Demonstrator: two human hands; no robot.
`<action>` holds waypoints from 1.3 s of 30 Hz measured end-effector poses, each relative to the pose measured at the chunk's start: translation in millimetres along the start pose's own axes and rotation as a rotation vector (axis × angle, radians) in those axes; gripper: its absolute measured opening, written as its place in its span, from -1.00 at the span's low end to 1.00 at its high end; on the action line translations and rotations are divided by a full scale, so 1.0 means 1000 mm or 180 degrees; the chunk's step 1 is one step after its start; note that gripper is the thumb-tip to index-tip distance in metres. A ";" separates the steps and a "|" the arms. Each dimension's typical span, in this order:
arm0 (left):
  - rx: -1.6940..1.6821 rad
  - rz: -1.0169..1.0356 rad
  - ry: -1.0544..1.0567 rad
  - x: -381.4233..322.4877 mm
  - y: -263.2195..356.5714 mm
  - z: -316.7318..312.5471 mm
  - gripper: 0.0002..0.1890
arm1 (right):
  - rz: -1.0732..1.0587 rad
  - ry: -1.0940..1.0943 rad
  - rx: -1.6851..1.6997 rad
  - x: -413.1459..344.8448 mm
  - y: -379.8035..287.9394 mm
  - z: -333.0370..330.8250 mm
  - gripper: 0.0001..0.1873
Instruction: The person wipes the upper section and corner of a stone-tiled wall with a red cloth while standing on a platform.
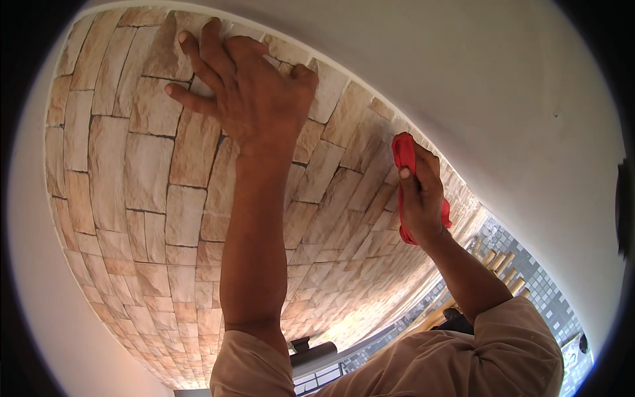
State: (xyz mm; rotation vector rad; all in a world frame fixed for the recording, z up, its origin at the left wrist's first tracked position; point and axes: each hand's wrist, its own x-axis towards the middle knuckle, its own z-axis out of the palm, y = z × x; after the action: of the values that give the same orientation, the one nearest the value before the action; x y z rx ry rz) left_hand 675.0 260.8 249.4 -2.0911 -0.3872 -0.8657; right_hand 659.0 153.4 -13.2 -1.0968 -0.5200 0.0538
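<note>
Stone-patterned wall covering (149, 173), with beige and light brown blocks and dark joint lines, fills most of the view. My left hand (258, 94) lies against its upper part, near the white edge, fingers spread and bent and holding nothing. To the right, my right hand (424, 193) grips a folded red cloth (404, 154) close to the same edge. The thumb is over the cloth, and part of the cloth hangs out on both sides of the hand. The fingertips behind it are partly hidden.
A plain pale surface (471, 89) borders the covering at the upper right. Lower right are wooden poles (503, 268) and a mosaic-patterned surface (540, 278). A dark cylindrical object (315, 353) and a window with bars (317, 379) show at the bottom.
</note>
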 end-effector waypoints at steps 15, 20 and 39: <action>0.0345 -0.0176 -0.0008 0.004 0.009 0.005 -0.40 | 0.0082 -0.0025 0.0258 0.007 -0.003 0.003 -0.68; 0.0251 -0.0139 0.0278 0.000 0.000 0.012 -0.52 | 0.0124 -0.0053 0.0258 0.004 -0.008 -0.002 -0.68; -0.0348 0.0444 -0.0336 -0.035 0.020 0.013 -0.21 | 0.0271 0.0033 -0.0322 -0.003 0.008 -0.050 -0.66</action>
State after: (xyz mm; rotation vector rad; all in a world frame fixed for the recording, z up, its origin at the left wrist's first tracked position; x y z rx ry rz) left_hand 666.3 259.3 207.6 -2.2420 -0.2506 -0.7105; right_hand 679.2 114.7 -38.2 -1.2175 -0.4704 0.0971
